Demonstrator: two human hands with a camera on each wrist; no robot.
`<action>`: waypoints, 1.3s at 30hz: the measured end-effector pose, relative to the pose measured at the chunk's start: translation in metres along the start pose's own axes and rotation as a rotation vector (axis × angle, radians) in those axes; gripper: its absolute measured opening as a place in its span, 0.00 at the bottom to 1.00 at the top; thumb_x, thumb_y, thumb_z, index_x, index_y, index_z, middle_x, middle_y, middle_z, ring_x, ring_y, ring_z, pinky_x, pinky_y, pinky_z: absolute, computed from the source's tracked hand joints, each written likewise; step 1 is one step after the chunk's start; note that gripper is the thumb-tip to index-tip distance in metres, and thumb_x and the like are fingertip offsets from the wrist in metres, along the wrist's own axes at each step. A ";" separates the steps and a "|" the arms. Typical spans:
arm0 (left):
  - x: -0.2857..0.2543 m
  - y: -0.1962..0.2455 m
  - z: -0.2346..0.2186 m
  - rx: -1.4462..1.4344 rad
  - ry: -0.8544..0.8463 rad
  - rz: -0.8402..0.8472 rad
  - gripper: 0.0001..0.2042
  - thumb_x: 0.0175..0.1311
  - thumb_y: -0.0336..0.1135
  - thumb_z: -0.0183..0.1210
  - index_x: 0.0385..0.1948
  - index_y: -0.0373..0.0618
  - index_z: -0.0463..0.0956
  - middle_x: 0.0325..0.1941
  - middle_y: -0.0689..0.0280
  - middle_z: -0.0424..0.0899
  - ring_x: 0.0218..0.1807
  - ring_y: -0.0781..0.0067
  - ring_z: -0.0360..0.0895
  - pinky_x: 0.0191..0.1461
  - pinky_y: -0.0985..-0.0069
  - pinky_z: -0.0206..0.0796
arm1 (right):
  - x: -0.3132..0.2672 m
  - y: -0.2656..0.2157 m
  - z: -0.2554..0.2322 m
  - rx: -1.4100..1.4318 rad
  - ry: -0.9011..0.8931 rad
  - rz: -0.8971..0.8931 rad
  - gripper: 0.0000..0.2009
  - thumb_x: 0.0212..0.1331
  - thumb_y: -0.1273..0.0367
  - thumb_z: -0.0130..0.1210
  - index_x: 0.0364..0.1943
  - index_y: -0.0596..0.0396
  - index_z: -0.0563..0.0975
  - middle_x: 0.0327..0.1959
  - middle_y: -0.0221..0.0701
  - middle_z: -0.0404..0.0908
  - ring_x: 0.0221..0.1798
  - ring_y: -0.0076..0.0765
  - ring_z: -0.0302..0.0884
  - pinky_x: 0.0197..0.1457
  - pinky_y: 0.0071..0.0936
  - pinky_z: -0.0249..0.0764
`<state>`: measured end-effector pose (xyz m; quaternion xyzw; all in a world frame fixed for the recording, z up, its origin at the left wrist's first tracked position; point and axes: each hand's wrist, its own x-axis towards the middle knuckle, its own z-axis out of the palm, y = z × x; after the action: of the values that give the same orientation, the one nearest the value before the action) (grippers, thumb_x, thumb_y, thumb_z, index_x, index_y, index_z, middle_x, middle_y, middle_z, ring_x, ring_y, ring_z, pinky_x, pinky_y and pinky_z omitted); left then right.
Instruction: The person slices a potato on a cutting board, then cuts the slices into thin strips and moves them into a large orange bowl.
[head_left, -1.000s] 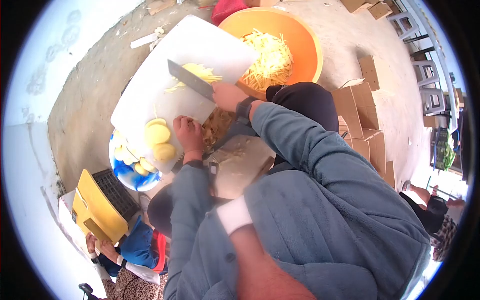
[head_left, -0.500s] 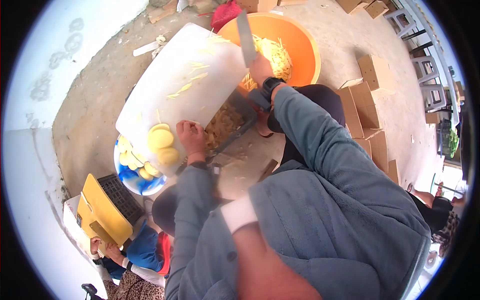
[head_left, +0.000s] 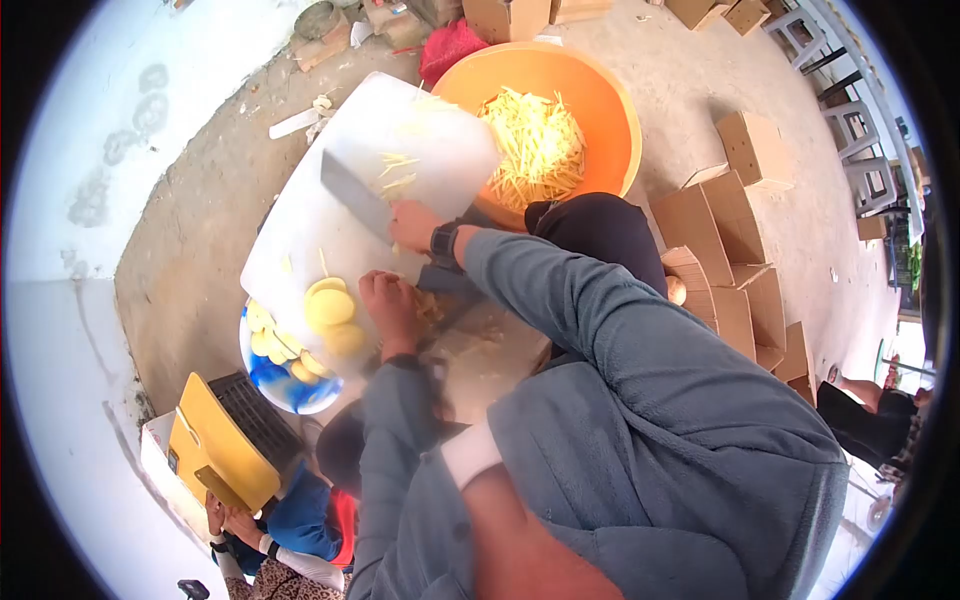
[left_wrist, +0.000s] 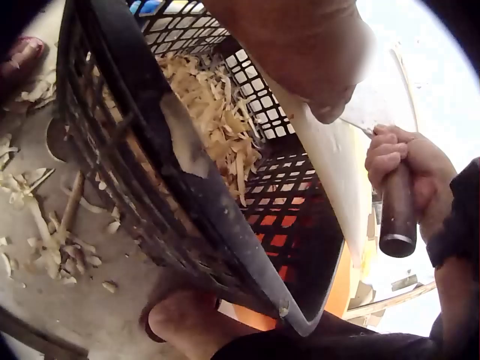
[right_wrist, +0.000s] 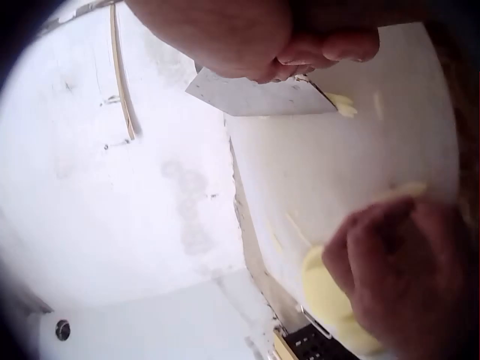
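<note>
My right hand (head_left: 418, 228) grips a wide-bladed knife (head_left: 350, 192) over the white cutting board (head_left: 345, 140). Its dark handle (left_wrist: 398, 217) shows in the left wrist view. A few pale yellow strips (head_left: 398, 160) lie on the board beyond the blade. At the near edge of the board, my left hand (head_left: 390, 310) has its fingers curled, with nothing visible in them. Beside it sit round yellow slices (head_left: 328, 306). More slices (head_left: 282, 345) fill a blue and white bowl (head_left: 315, 402). An orange basin (head_left: 605, 110) holds a heap of strips (head_left: 540, 145).
Below the board's edge stands a black crate (left_wrist: 225, 202) with peelings (left_wrist: 206, 105). Peelings also litter the floor. Cardboard boxes (head_left: 700, 220) are on the right, a red bag (head_left: 448, 50) behind the basin. Another person's hands (head_left: 240, 522) are beside a yellow board (head_left: 225, 440) at lower left.
My right hand swung the knife from the board to the basin's edge and back over the board. Fewer strips lie on the board than a second ago. My left hand stayed near the slices.
</note>
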<state>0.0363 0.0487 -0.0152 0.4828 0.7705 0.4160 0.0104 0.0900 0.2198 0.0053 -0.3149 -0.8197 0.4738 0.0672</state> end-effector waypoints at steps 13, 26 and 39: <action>0.000 0.002 0.001 0.000 0.032 0.022 0.05 0.47 0.23 0.56 0.28 0.40 0.72 0.39 0.56 0.72 0.43 0.54 0.72 0.48 0.64 0.66 | -0.017 0.036 -0.148 0.358 0.688 0.568 0.12 0.57 0.74 0.45 0.42 0.66 0.74 0.32 0.49 0.81 0.23 0.51 0.81 0.20 0.41 0.74; 0.004 0.000 -0.001 0.062 -0.002 0.069 0.05 0.49 0.24 0.56 0.29 0.40 0.74 0.38 0.57 0.72 0.41 0.57 0.73 0.45 0.67 0.68 | -0.039 0.040 -0.096 0.640 0.474 0.407 0.12 0.59 0.71 0.49 0.42 0.68 0.72 0.28 0.48 0.80 0.22 0.45 0.80 0.22 0.39 0.73; 0.000 -0.007 -0.025 -0.017 -0.162 -0.121 0.08 0.52 0.25 0.56 0.35 0.39 0.76 0.39 0.58 0.74 0.39 0.62 0.75 0.43 0.70 0.71 | -0.077 0.067 -0.123 0.518 0.897 0.504 0.14 0.55 0.72 0.49 0.45 0.65 0.74 0.27 0.46 0.81 0.23 0.47 0.81 0.23 0.38 0.74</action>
<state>0.0205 0.0317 -0.0040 0.4673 0.7914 0.3808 0.1018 0.2314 0.2891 0.0309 -0.6440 -0.4679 0.4806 0.3680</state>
